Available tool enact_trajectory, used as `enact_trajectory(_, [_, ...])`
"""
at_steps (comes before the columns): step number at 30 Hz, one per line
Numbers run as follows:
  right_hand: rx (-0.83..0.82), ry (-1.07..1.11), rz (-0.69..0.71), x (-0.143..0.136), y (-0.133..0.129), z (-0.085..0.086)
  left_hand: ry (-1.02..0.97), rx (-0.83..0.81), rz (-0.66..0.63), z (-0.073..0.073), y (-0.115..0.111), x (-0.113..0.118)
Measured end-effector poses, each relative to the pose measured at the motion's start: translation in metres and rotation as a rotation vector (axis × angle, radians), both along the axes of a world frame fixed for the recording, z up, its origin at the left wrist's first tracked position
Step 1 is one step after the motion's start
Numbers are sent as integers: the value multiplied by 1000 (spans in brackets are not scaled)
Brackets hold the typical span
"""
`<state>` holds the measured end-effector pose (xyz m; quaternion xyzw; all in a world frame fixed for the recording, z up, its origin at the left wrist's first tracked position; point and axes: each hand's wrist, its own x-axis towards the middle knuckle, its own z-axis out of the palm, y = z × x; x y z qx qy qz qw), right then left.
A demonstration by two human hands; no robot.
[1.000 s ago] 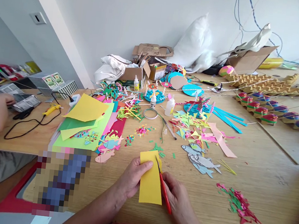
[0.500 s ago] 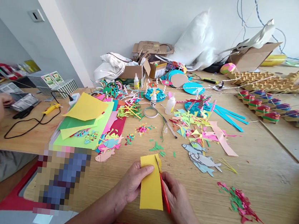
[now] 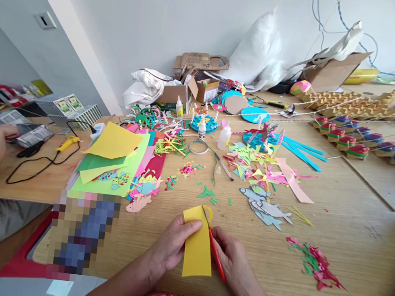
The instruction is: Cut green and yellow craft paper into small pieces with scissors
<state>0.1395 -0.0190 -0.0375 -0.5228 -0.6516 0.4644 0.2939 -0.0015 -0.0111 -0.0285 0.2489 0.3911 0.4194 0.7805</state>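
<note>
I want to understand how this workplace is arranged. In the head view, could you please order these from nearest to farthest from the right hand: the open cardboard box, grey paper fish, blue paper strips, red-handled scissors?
1. Red-handled scissors: held in the right hand.
2. Grey paper fish: ahead, slightly right.
3. Blue paper strips: beyond the fish, further right.
4. Open cardboard box: far back, right.

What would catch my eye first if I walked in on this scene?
Probably the yellow paper at front centre, held in the left hand, with red-handled scissors in the right hand at its edge. Beyond it to the left lies a bright paper stack; at far right stand rows of colourful painted shapes, and a big white bag rises at the back.
</note>
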Motion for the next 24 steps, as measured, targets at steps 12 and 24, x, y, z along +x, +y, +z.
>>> enact_trajectory(12, [0, -10, -1, 2, -1, -3, 39, -4, -31, -3, -3, -4])
enact_trajectory(24, [80, -212, 99, 14, 1, 7, 1160, 671, -27, -3, 13, -45])
